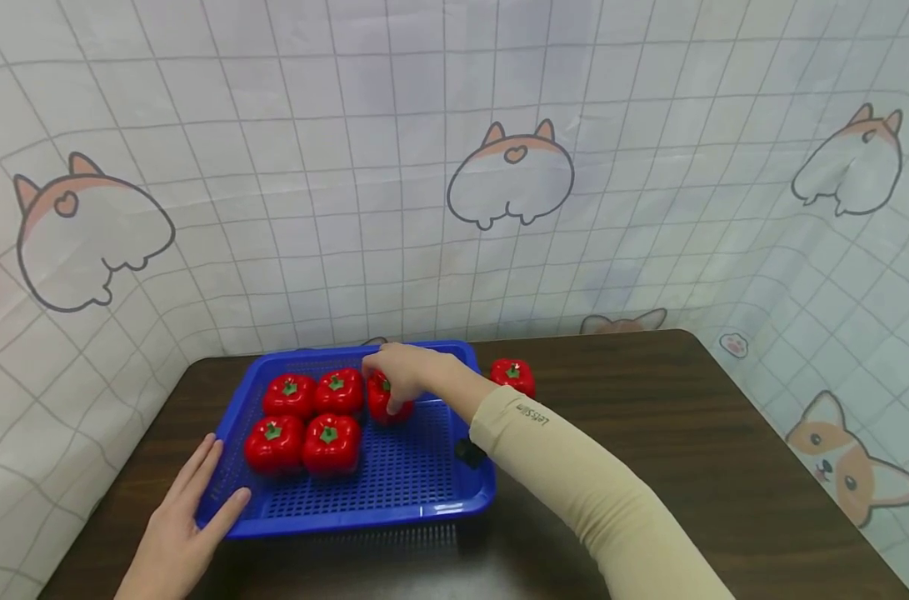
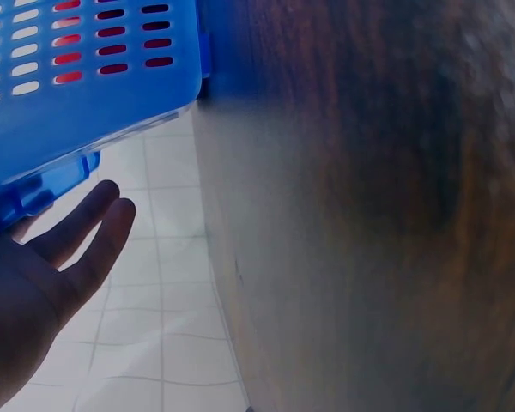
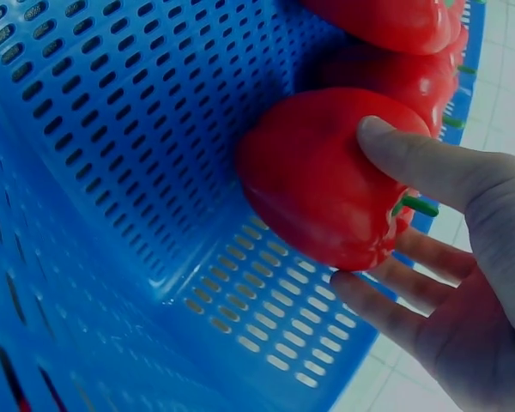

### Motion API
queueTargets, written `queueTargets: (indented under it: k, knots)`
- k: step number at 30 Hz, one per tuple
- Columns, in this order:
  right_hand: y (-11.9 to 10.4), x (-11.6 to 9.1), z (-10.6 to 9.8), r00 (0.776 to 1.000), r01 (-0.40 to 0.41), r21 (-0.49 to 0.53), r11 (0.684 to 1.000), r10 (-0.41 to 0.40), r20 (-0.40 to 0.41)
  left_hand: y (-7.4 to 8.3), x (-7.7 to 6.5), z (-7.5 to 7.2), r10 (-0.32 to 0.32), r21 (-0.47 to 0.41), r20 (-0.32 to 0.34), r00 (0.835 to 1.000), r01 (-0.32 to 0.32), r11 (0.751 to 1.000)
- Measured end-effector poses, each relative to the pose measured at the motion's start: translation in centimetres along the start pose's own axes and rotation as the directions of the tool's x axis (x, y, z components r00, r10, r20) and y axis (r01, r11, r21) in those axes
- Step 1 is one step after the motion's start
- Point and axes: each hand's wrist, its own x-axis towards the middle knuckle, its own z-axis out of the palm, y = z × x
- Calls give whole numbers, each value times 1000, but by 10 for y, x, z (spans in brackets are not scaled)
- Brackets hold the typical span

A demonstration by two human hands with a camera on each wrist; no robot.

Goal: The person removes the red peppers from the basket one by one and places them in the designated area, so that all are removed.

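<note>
My right hand (image 1: 405, 375) reaches into the blue basket (image 1: 349, 523) and grips a red bell pepper (image 3: 318, 172) with a green stem. In the right wrist view the thumb lies on one side of it and the other fingers curl round the far side. Left of this pepper, several more red bell peppers (image 1: 332, 444) sit grouped in the basket. My left hand (image 1: 180, 517) rests at the basket's left front corner, fingers extended along the rim. From the left wrist view, those fingers (image 2: 103, 232) look straight, beside the basket's slotted wall.
Another red bell pepper (image 1: 512, 377) stands on the dark wooden table (image 1: 611, 417), just right of the basket. A small black object (image 1: 469, 452) shows at the basket's right rim, by the sleeve. A white gridded sheet (image 1: 394, 275) with cartoon dogs surrounds the table.
</note>
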Motion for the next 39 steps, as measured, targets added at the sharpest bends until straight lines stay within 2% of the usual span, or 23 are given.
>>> queueTargets:
  k: [9,13,19,31,39]
  knots:
    - [-7,-3,-9,999,24,-47,999,-23,28,-1,0,-1,12,-9,-7,1000,-13,1000]
    - [-9,-9,-16,999,28,-65,997,-26,41,-1,-1,-1,2,-9,0,1000,-2,1000]
    - [-9,-20,-28,996,75,-97,992,-71,47,-1,-2,0,-13,-3,6,1000,13,1000]
    - [4,-49,-45,992,122,-88,989,-121,25,1,-2,-4,-16,7,11,1000,16,1000]
    - [15,-68,-56,991,133,-28,991,-134,-7,4,-3,-2,-8,1,6,1000,8,1000]
